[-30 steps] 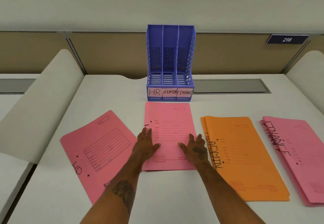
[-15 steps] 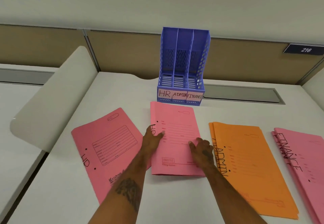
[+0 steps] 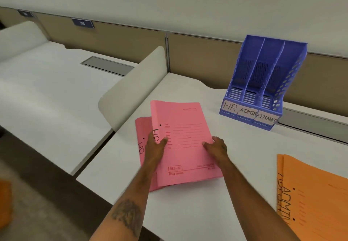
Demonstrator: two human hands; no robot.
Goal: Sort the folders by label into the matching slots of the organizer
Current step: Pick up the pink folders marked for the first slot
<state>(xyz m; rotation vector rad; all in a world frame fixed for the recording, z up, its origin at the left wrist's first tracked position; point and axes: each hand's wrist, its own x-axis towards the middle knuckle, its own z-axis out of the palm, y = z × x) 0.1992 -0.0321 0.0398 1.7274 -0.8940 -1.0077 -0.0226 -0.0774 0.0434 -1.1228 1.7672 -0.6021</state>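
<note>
Both hands, left and right, now pinch the HR folder, moved onto the second, gathering HR's before slotting.

1. Counted two pink folders marked HR: one on top, held at both side edges, and a second lying beneath it, showing at 9 o'clock of the first.
2. Counted at least two orange folders in a stack marked ADMIN, at 4 o'clock from the pink pair; exact number could not be told.
3. Counted one blue organizer, at 2 o'clock, with three slots labelled HR, ADMIN, FINANCE.
4. Counted two hands: left, right.
5. Counted two wall number plates at 10 o'clock.
</note>
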